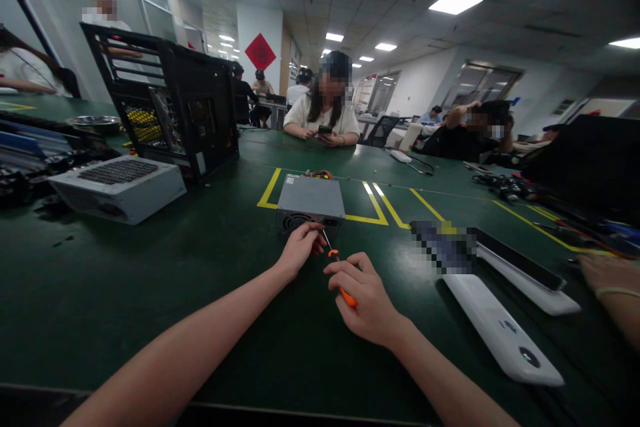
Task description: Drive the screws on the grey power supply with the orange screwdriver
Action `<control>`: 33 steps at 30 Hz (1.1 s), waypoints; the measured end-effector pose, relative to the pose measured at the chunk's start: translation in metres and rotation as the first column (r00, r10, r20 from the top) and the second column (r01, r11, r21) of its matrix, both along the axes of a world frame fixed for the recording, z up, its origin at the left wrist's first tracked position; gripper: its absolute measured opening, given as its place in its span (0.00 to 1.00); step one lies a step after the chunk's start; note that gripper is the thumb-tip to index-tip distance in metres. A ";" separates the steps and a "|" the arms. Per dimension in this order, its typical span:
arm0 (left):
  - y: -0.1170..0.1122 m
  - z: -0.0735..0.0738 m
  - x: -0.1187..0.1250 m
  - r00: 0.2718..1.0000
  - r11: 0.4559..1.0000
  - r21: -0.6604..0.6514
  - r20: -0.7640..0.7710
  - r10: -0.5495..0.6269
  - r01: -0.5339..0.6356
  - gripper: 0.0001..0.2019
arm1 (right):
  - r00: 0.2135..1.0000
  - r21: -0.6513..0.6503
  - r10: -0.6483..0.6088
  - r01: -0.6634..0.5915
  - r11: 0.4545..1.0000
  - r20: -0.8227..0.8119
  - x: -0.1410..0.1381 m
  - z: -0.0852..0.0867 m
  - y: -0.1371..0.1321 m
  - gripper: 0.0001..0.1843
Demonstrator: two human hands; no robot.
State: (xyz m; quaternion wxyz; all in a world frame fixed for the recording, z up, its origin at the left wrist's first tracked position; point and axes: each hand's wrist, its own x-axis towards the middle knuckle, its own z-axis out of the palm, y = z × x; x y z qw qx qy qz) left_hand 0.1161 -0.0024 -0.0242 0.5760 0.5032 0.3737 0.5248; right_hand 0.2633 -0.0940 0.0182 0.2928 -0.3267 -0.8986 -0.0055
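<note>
Power supply (311, 195) flat; orange screwdriver (333, 253) slanted

no words or numbers can be read. the red diamond sign (261, 51) on the white pillar (243, 25) bears a dark marking (261, 53) too blurred to make out. the pale label (290, 180) on the power supply unit (314, 195) and the dark logo (509, 327) on the white device (487, 313) are illegible too.

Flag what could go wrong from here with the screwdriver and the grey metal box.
The screwdriver points close to the left grip, so a slip might jab it. No clamp shows on the grey metal box, so pushing could slide it across the green table.
</note>
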 end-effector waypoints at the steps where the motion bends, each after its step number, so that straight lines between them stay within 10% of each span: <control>1: 0.000 0.000 0.000 1.000 1.000 0.001 -0.006 0.001 -0.001 0.10 | 1.000 0.012 0.001 -0.001 1.000 -0.012 0.000 0.000 0.000 0.12; 25: -0.004 -0.003 -0.008 0.828 0.926 0.333 -0.459 0.322 -0.175 0.14 | 0.966 0.116 -0.103 0.134 0.984 -0.237 0.008 -0.002 0.002 0.08; 33: -0.004 0.004 0.002 0.959 0.987 0.086 -0.260 -0.111 0.137 0.14 | 0.911 -0.070 -0.208 0.196 0.978 -0.357 0.010 -0.003 0.000 0.11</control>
